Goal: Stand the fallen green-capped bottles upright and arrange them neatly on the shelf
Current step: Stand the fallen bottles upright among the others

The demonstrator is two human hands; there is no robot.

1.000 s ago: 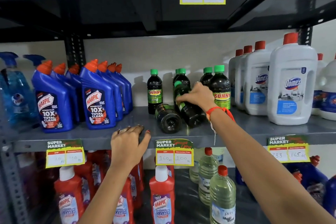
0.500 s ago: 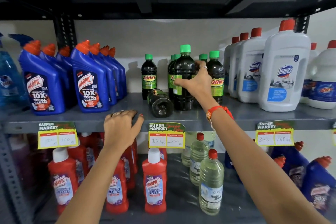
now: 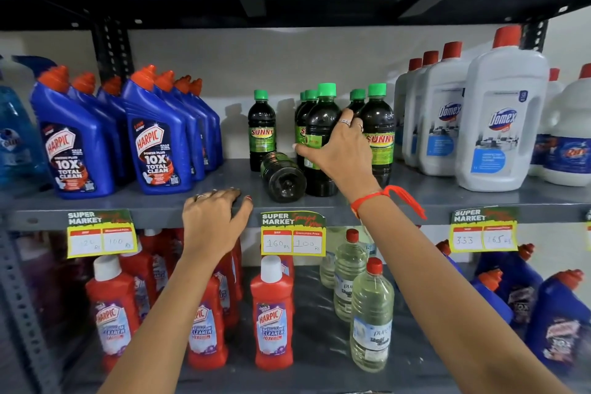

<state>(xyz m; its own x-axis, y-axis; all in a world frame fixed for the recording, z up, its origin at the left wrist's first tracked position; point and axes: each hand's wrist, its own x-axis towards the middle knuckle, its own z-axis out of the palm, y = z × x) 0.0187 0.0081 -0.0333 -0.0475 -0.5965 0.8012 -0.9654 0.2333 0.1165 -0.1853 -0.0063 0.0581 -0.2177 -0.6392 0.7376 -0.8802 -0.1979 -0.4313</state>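
Observation:
Several dark green-capped bottles stand in the middle of the grey shelf (image 3: 447, 198). My right hand (image 3: 339, 150) grips one upright bottle (image 3: 321, 118) around its label, with its base on the shelf. Just to its left a fallen bottle (image 3: 281, 177) lies on its side, its bottom facing me. A single upright bottle (image 3: 261, 131) stands further left, apart from the group. Another labelled bottle (image 3: 379, 134) stands to the right of my hand. My left hand (image 3: 214, 221) rests flat on the shelf's front edge, holding nothing.
Blue Harpic bottles (image 3: 156, 137) fill the shelf's left side and white Domex jugs (image 3: 499, 125) the right. Price tags (image 3: 292, 233) hang on the front edge. The shelf below holds red Harpic bottles (image 3: 271, 313) and clear bottles (image 3: 371, 317).
My right hand lifted a tilted bottle upright and set it standing in front of the group. The left hand stayed on the shelf edge. The view shifted downward.

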